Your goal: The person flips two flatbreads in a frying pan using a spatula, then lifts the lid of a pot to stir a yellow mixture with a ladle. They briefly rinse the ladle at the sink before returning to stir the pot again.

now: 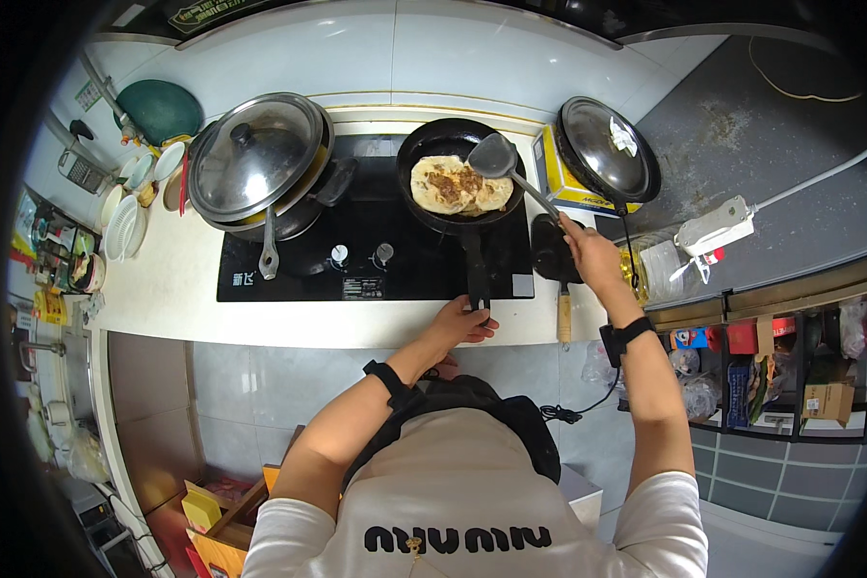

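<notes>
A black frying pan (412,195) sits on the right side of the black gas cooktop (426,260). Its handle (475,260) points toward me, and my left hand (464,321) is closed around the near end. Fried eggs (441,189), browned in the middle, lie in the pan. My right hand (592,253) grips a metal wok spatula (495,155). The spatula's blade hangs over or rests on the eggs' upper right edge; contact cannot be told. Under my right forearm lies a small black pan or similar tool (551,249) with a wooden handle (564,314).
Left on the cooktop stands a large lidded pot (256,159) with a long metal handle. Bowls and a white colander (125,230) crowd the left counter. At right, a lidded black pan (610,148) leans on a yellow box (567,173), near an oil bottle (634,271) and a power strip (715,225).
</notes>
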{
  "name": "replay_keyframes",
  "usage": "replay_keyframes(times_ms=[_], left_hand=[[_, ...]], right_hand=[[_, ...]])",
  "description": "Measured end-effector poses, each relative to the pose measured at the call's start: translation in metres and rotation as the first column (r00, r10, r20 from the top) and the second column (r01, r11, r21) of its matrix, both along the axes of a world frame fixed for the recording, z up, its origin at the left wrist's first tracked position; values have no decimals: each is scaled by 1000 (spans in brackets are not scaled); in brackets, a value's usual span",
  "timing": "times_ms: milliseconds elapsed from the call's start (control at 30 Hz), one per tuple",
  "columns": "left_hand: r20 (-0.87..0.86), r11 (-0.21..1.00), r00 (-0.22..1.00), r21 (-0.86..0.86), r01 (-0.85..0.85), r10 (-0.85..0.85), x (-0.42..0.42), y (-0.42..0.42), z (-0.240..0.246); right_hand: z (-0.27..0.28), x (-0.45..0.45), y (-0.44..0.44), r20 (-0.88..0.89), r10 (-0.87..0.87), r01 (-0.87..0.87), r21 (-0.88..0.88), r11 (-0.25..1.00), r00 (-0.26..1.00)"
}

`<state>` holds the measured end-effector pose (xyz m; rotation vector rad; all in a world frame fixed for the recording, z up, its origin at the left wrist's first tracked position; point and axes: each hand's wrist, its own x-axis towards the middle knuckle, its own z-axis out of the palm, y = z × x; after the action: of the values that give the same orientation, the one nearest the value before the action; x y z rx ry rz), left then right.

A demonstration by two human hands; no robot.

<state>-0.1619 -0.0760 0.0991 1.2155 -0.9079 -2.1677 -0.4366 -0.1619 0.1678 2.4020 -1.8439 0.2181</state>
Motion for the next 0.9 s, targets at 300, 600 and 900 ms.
replay_keyframes(times_ms=[300, 600, 900], left_hand=[[-1, 1000, 1000, -11, -1, 1, 0, 1, -1], [-17, 1000, 1000, -17, -2, 1, 0, 2, -2], [-18, 1000, 1000, -4, -25, 25, -1, 3, -2]], right_hand=[[18, -15, 15, -3, 22, -22, 15, 1000, 1000], [20, -3, 15, 134, 53, -49, -36, 998, 990], [-11, 21, 5, -15, -37, 37, 19, 999, 999]])
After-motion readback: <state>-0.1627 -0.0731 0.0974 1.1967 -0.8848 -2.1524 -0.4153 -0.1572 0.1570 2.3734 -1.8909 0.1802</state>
